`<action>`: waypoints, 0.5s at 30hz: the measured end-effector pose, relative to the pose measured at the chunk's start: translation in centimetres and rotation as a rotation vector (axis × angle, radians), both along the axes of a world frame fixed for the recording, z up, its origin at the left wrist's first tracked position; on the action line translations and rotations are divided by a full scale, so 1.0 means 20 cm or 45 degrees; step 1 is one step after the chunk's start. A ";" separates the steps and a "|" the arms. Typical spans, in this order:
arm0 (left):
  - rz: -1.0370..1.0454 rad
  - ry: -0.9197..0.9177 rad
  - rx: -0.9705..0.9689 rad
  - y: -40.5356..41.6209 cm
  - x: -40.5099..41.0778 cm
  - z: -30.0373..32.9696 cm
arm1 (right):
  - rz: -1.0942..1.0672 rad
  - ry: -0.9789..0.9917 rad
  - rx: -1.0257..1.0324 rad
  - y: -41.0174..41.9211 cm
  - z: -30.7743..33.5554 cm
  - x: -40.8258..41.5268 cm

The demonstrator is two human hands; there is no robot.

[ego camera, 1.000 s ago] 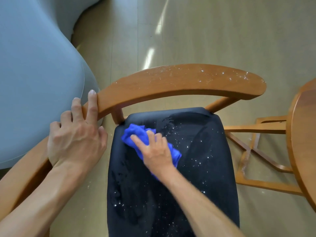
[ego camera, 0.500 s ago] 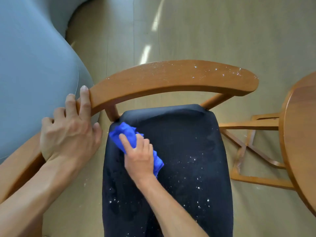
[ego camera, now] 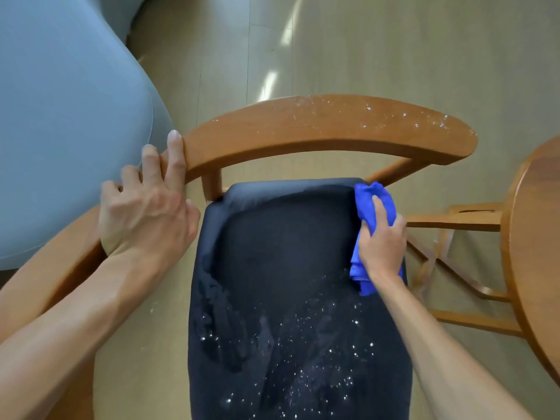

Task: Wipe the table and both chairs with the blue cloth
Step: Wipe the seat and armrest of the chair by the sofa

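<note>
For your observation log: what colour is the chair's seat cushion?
The seat cushion is black, speckled with white crumbs toward its near end; the head view shows it.

One chair (ego camera: pixel 318 131), one table (ego camera: pixel 539 237), one blue cloth (ego camera: pixel 368 201), two hands: left (ego camera: pixel 142 213), right (ego camera: pixel 381 247).
</note>
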State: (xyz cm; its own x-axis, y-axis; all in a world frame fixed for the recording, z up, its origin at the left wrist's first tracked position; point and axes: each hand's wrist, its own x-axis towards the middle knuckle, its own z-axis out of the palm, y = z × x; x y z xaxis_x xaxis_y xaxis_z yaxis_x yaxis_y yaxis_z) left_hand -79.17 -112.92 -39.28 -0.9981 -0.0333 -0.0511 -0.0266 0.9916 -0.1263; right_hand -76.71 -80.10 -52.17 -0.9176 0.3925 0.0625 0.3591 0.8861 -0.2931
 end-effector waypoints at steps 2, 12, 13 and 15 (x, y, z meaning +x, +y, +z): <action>-0.001 -0.002 -0.009 0.00 0.00 -0.01 | 0.176 0.048 -0.007 -0.28 -0.02 0.17; 0.009 -0.010 -0.154 -0.01 0.00 -0.01 | 1.404 0.079 -0.063 -0.71 -0.06 0.51; 0.007 0.001 -0.180 -0.01 0.00 -0.02 | 1.255 0.087 -0.055 -0.70 -0.06 0.33; 0.005 0.017 -0.238 -0.01 0.00 -0.04 | 1.001 0.070 -0.028 -0.74 -0.05 0.10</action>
